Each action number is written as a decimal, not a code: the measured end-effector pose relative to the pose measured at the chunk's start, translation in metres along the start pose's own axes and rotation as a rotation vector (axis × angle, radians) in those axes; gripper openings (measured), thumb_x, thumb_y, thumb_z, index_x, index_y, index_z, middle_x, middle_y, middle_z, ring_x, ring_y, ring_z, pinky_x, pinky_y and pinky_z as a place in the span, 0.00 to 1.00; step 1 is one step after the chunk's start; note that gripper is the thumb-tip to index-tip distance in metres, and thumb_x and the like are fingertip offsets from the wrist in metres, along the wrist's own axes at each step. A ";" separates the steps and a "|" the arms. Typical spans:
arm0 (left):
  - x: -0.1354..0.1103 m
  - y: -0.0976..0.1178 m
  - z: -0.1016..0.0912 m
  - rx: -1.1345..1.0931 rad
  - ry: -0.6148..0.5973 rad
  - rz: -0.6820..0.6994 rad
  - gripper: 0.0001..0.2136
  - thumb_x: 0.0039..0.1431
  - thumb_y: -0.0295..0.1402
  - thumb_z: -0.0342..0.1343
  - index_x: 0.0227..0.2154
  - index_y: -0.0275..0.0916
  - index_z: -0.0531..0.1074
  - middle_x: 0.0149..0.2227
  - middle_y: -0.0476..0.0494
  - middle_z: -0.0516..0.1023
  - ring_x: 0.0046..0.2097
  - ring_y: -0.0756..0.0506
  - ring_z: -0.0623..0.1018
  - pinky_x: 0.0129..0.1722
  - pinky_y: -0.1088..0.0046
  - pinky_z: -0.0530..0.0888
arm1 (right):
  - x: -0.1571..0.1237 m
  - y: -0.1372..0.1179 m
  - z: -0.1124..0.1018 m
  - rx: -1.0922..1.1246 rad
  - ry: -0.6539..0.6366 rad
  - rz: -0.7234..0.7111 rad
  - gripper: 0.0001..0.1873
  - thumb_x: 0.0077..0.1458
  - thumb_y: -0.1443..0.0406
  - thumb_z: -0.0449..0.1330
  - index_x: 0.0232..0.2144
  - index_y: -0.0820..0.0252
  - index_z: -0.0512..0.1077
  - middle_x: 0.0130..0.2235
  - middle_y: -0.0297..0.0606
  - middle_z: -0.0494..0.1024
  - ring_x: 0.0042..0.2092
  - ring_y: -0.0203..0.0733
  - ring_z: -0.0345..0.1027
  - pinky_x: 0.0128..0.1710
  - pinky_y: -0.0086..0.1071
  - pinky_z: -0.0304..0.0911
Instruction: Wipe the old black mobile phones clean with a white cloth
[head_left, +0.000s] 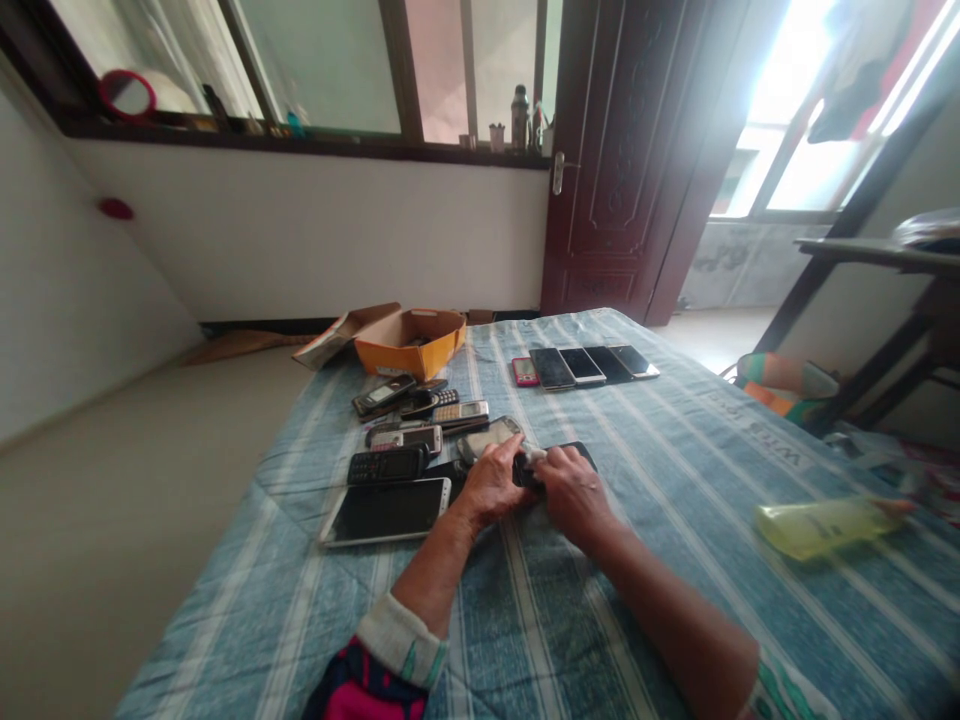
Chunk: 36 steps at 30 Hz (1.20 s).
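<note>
A dark smartphone point(574, 449) lies flat on the blue striped tablecloth point(675, 470) in front of me. My left hand point(491, 485) is closed on its left end and holds it down. My right hand point(574, 490) is closed on a small white wad point(534, 455), perhaps a cloth or tissue, pressed onto the phone's screen. Just left of my hands is a cluster of several old keypad phones point(420, 410) and a large white-edged smartphone point(386, 512).
A row of several smartphones point(585, 366) lies at the table's far side. An open orange cardboard box point(409, 345) stands at the far left corner. A yellow spray bottle point(825, 525) lies on its side at right. A dark door and a black table frame stand beyond.
</note>
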<state>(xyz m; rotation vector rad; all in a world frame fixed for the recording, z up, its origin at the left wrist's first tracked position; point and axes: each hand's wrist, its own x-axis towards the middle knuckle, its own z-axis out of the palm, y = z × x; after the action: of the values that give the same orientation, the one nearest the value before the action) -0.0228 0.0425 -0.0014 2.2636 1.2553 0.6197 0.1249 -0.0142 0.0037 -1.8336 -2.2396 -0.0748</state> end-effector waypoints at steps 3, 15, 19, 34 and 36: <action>0.000 -0.001 0.000 -0.010 -0.002 0.006 0.35 0.40 0.29 0.63 0.56 0.36 0.64 0.49 0.37 0.76 0.50 0.37 0.73 0.50 0.63 0.69 | -0.004 -0.015 -0.002 0.025 -0.021 -0.098 0.13 0.61 0.71 0.50 0.38 0.58 0.74 0.41 0.41 0.74 0.43 0.44 0.63 0.39 0.34 0.55; -0.002 0.005 -0.004 0.004 -0.014 -0.007 0.38 0.35 0.29 0.66 0.56 0.32 0.66 0.48 0.36 0.76 0.50 0.36 0.73 0.50 0.64 0.70 | -0.003 0.026 -0.018 -0.107 -0.101 0.294 0.16 0.60 0.73 0.48 0.39 0.60 0.76 0.41 0.46 0.74 0.42 0.46 0.66 0.34 0.33 0.55; -0.001 0.000 -0.005 -0.017 -0.027 0.014 0.38 0.35 0.30 0.66 0.56 0.34 0.66 0.48 0.37 0.76 0.51 0.36 0.73 0.51 0.63 0.70 | -0.008 0.001 -0.016 -0.092 -0.119 0.126 0.15 0.59 0.73 0.49 0.37 0.61 0.75 0.42 0.45 0.74 0.43 0.47 0.65 0.36 0.34 0.56; 0.002 -0.006 -0.008 -0.166 -0.064 -0.017 0.28 0.44 0.26 0.56 0.53 0.33 0.68 0.50 0.38 0.77 0.52 0.40 0.74 0.54 0.64 0.69 | -0.001 0.030 -0.015 -0.053 -0.090 0.292 0.16 0.62 0.70 0.48 0.40 0.58 0.75 0.41 0.43 0.74 0.43 0.44 0.65 0.35 0.32 0.55; 0.002 -0.004 -0.006 -0.184 -0.046 -0.034 0.27 0.45 0.26 0.57 0.53 0.33 0.68 0.48 0.38 0.77 0.51 0.40 0.75 0.54 0.64 0.70 | 0.002 0.032 -0.012 -0.047 -0.057 0.276 0.16 0.62 0.70 0.47 0.41 0.58 0.74 0.41 0.43 0.73 0.44 0.44 0.64 0.37 0.32 0.55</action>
<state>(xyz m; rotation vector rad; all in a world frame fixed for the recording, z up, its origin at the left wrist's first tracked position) -0.0286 0.0473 0.0013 2.0900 1.1627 0.6396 0.1576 -0.0078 0.0117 -2.1760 -2.0134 -0.0254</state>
